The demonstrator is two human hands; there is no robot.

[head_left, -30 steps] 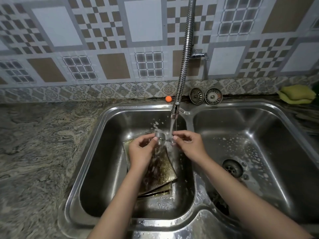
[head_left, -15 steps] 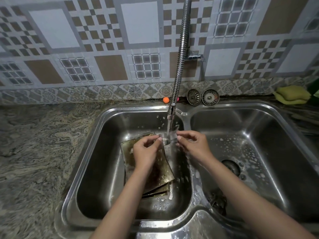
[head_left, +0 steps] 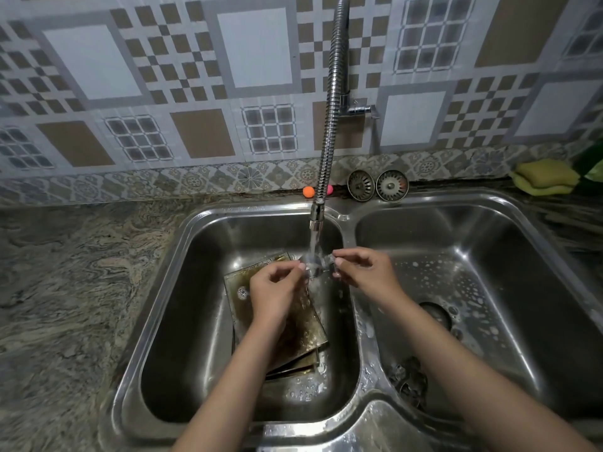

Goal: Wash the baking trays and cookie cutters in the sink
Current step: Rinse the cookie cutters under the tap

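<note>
Head view, fingers: left hand (head_left: 277, 290) and right hand (head_left: 365, 272) both pinching a small round metal cookie cutter (head_left: 315, 267) from opposite sides, fingertips clamped on its rim.
Cutter position: held in the air right under the running stream, above the far right part of the left basin (head_left: 182, 321).
Water: falling from the flexible faucet (head_left: 329, 125) straight onto the cutter, splashing down toward the trays.
Baking trays: dark, stained stack (head_left: 303, 334) lying flat on the left basin floor beneath the left hand, with a patch of foam near the far left corner; judged not yet rinsed.
Right basin (head_left: 489, 305): suds scattered over the floor around the drain, and a tangle of metal pieces (head_left: 409, 380) at the near left corner, possibly more cutters, too unclear to say.
Bench: two sink strainers (head_left: 377, 185) standing against the wall behind the divider, a yellow-green sponge (head_left: 545, 176) at the far right.
Doing the step well: best to turn the ring slowly between the fingertips so water reaches inside and outside faces; light pinch on the rim only, thin edge likely sharp and slippery when soapy.
Risk: a slip would likely drop the cutter onto the trays below.
</note>
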